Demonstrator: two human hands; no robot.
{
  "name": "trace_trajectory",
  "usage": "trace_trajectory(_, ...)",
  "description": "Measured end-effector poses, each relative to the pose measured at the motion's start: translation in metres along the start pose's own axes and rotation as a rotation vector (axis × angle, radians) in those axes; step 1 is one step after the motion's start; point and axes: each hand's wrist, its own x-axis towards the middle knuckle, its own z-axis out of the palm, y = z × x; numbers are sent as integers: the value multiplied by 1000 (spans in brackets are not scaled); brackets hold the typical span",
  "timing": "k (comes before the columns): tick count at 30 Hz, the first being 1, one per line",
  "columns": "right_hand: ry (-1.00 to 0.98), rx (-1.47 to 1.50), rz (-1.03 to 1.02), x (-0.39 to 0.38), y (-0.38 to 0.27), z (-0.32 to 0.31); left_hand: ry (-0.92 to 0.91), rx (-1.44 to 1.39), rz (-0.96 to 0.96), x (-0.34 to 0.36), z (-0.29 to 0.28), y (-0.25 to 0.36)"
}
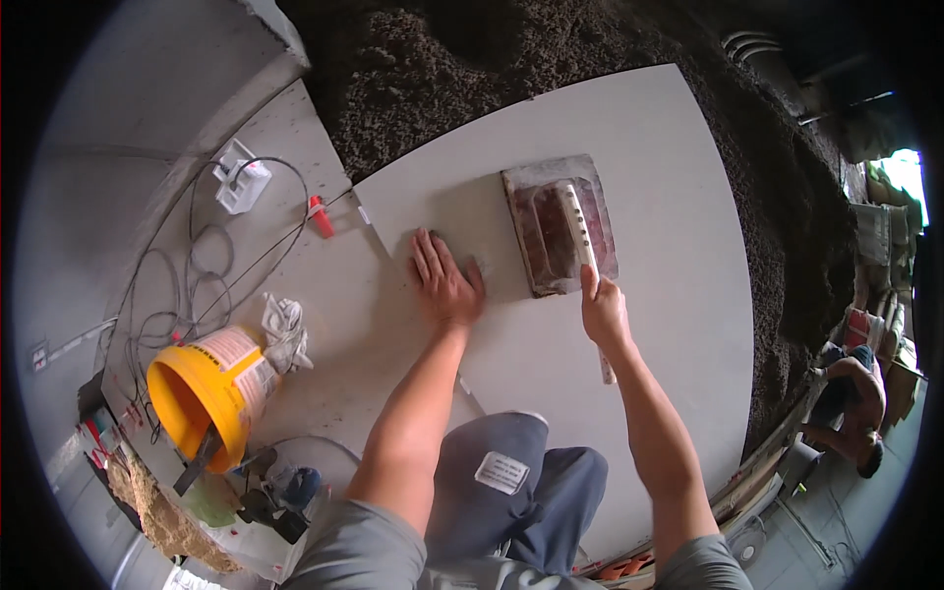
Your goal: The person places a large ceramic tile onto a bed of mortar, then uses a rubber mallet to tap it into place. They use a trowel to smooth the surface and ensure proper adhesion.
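Note:
My left hand lies flat on a large pale floor tile, fingers spread, near its left joint with the neighbouring tile. My right hand is closed around the long, pale handle of a rectangular, float-like tool. This tool has a reddish-brown middle and a worn grey rim. Its plate is over the tile, to the right of my left hand; whether it touches the surface I cannot tell. Small pale clips stick up along the joint. My knees are at the tile's near side.
Dark, loose bedding borders the tile at the far side and right. On the left are a yellow bucket lying tilted, a crumpled bag, coiled cable, a white block-like item and a red tool. Another person bends at far right.

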Motion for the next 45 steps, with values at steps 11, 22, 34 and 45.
trace_trajectory(11, 95, 623, -177, -52, -86, -92, -2, -27, -81, -12, 0, -14)
trace_trajectory(22, -469, 277, 152, -1, -79, 5, -33, -12, -264, -9, 0, -11)
trace_trajectory(34, 573, 894, -175, 6, -48, -180, 79, 93, 40, -15, 6, -12)
trace_trajectory(45, 183, 714, 252, 79, -29, -237, 83, 54, 73, -17, 5, -26)
